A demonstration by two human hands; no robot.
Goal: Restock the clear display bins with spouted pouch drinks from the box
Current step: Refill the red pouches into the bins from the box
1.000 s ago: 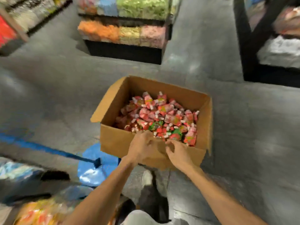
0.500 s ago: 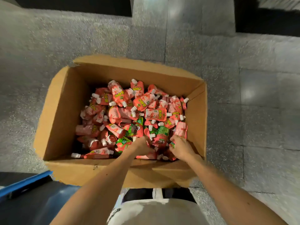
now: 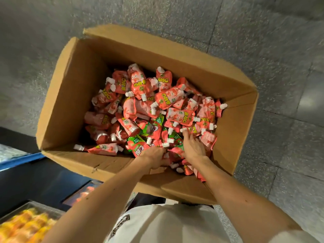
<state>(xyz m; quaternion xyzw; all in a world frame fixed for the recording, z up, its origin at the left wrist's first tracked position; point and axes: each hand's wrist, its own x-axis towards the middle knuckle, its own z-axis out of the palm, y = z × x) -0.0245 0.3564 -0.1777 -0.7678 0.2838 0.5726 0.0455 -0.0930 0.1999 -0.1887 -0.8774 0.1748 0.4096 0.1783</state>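
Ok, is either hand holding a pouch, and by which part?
Left hand curls into the red plastic spouted pouches, grip point hidden; right hand lies flat on them.

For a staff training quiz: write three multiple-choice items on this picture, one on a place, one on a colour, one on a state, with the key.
1. Where are the left hand and right hand?
A. on the floor
B. among the pouches at the near end of the box
C. on the far flap

2. What colour are the pouch caps?
A. black
B. blue
C. white

3. How does the right hand lie?
A. fingers spread on the pouches
B. gripping a flap
C. raised above the box

Key: 1 B, both reach over the near wall into the pile. 2 C, every spout ends in white. 3 A, its fingers lie straight on them.
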